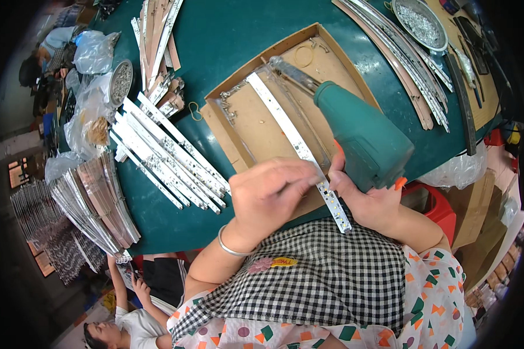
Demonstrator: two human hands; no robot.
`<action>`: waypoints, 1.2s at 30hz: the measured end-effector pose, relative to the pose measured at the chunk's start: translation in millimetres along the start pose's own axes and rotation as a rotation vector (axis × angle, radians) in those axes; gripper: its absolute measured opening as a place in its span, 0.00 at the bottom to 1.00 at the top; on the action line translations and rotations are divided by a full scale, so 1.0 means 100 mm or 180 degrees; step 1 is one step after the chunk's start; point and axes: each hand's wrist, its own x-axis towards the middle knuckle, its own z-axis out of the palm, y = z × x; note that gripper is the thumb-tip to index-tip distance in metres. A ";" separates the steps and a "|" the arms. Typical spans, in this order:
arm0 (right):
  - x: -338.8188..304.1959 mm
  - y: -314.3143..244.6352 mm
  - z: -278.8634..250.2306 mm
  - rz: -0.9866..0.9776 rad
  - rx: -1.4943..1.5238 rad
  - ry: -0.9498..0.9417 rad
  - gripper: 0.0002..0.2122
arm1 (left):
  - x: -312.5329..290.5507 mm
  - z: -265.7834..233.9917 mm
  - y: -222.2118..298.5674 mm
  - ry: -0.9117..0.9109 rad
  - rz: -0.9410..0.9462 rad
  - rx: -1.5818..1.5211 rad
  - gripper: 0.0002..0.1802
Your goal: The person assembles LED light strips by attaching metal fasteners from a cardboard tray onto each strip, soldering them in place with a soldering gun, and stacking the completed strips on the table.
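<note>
The left hand [273, 189] has its curled fingertips at the white LED strip [291, 134], though I cannot tell whether they pinch it; the right hand [370, 203] grips a green power tool [361, 131]. Strip and tool lie over the cardboard tray [355, 72]. Left of the tray sit white strips [163, 160]; beyond its right side, a long bundle [404, 70].

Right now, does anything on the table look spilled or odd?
Yes, mildly: small metal pieces lie scattered near the left corner of the cardboard tray, perhaps spilled, whereas the bowl at upper right holds its contents together.
</note>
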 end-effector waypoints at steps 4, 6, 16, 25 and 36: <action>-0.01 -0.03 -0.17 -0.0131 -0.0474 -0.0085 0.14 | 0.09 -0.10 -0.21 0.0078 -0.0085 0.0965 0.07; 0.00 -0.10 -0.19 -0.0175 -0.0460 -0.0114 0.18 | 0.12 -0.11 -0.27 0.0040 -0.0320 0.1197 0.06; -0.05 -0.15 -0.30 0.0044 -0.0304 0.0033 0.11 | 0.13 -0.08 -0.34 0.0008 -0.0401 0.1214 0.07; -0.06 -0.16 -0.42 -0.0353 -0.0787 -0.0377 0.23 | 0.09 -0.06 -0.48 0.0013 0.0493 0.1521 0.08; -0.44 -0.25 -0.86 0.0689 -0.0108 -0.0138 0.27 | 0.05 -0.03 -0.52 0.0331 0.0693 0.1398 0.08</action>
